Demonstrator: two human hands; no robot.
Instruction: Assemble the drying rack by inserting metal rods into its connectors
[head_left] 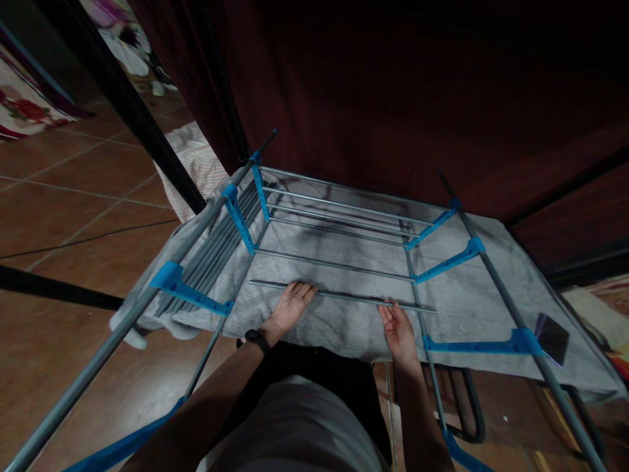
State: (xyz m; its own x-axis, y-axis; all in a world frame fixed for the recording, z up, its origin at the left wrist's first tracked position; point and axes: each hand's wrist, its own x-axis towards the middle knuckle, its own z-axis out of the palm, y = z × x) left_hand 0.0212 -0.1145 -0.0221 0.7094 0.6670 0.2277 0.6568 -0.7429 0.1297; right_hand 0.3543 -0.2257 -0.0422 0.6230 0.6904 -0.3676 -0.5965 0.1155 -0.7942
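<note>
A metal drying rack (pixel 236 177) with grey rods and blue plastic brackets (pixel 189 292) stands in front of me. A grey towel (pixel 472 295) lies spread under and across it. A loose grey rod (pixel 344 296) lies across the near part. My left hand (pixel 291 305), with a black watch on the wrist, rests flat with fingers stretched onto the rod's left part. My right hand (pixel 399 328) lies palm down, its fingertips touching the rod near its right end. Neither hand's fingers wrap round the rod.
Dark red curtains (pixel 393 98) hang behind the rack. Brown floor tiles (pixel 73 190) spread to the left, crossed by a black pole (pixel 128 105). A striped cloth (pixel 196 164) lies by the curtain. A dark flat object (pixel 553 337) sits on the towel at right.
</note>
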